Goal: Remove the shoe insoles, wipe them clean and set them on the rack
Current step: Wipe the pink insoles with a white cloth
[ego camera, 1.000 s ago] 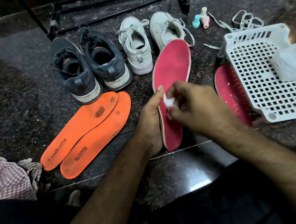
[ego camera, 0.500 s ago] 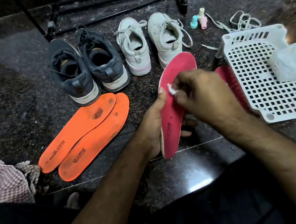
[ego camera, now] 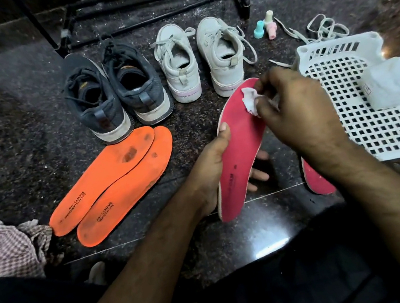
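While the left hand (ego camera: 211, 165) grips the pink insole (ego camera: 240, 142) at frame centre, right hand (ego camera: 293, 108) pinching the wipe (ego camera: 249, 101) near its toe — press firm, long strokes toe-to-heel, w/ steady support.

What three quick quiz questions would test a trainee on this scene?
1. True or false: the left hand holds the pink insole.
2. What does the right hand pinch? A) lace B) white wipe C) bottle
3. Fill in: the two orange insoles lie on the ____, in front of the dark shoes.

Key: 1 true; 2 B; 3 floor.
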Action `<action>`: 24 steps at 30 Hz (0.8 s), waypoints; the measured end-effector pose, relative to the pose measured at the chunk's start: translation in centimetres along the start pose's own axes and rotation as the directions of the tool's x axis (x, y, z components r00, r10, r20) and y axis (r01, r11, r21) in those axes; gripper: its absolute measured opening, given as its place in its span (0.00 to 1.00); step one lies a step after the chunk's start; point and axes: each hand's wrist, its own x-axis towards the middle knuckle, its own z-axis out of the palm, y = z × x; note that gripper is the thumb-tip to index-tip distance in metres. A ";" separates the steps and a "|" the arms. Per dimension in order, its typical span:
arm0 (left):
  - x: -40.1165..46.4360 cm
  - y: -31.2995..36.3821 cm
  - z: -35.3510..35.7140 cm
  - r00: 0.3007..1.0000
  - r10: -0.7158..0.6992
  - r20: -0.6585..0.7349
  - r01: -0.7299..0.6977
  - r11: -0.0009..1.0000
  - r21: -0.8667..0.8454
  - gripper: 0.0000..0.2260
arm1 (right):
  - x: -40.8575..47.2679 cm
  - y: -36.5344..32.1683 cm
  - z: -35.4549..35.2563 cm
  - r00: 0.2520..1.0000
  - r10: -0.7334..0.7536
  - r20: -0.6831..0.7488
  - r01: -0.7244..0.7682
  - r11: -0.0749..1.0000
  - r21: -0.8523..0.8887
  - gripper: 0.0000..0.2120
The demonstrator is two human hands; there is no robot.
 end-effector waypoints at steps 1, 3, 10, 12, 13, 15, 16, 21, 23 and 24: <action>0.0 0.1 0.0 1.000 -0.011 -0.006 0.011 1.000 -0.010 0.29 | -0.3 -0.3 0.3 1.000 -0.019 0.023 0.020 1.000 -0.015 0.08; -0.2 0.3 0.2 0.999 -0.034 -0.020 0.033 0.998 -0.058 0.27 | -1.6 -1.4 1.1 0.983 -0.091 0.162 0.091 0.996 0.007 0.07; 0.1 0.4 -0.1 0.997 0.019 -0.075 -0.027 0.993 -0.116 0.27 | -2.9 -2.0 1.2 0.919 -0.115 0.378 0.090 0.992 0.085 0.07; 0.1 0.1 -0.1 0.997 0.034 -0.071 -0.035 0.999 -0.016 0.29 | -1.3 -0.8 0.1 0.983 -0.072 0.171 0.062 0.996 0.065 0.07; 0.0 0.1 0.0 0.998 0.040 -0.057 -0.040 0.999 -0.009 0.30 | -0.6 -0.3 -0.3 0.995 -0.045 0.092 0.040 0.998 0.054 0.07; -0.2 0.2 0.0 0.998 0.049 -0.040 -0.050 0.999 -0.008 0.31 | 0.1 0.1 -0.5 1.000 -0.016 0.007 0.016 1.000 0.015 0.08; -0.2 0.3 0.0 0.998 0.051 -0.039 -0.051 0.999 -0.010 0.31 | 0.1 0.1 -0.2 1.000 -0.019 -0.005 0.019 1.000 0.000 0.08; 0.0 0.2 -0.2 0.996 0.027 -0.083 -0.036 0.993 -0.111 0.25 | -2.9 -2.7 1.1 0.886 -0.155 0.436 0.110 0.986 0.127 0.04; 0.1 0.2 -0.4 0.996 0.005 -0.094 -0.025 0.978 -0.206 0.23 | -4.1 -3.6 1.3 0.775 -0.203 0.598 0.130 0.978 0.162 0.05; 0.2 0.2 -0.6 0.996 0.000 -0.086 -0.019 0.977 -0.210 0.22 | -4.1 -3.4 1.3 0.777 -0.196 0.598 0.129 0.980 0.153 0.06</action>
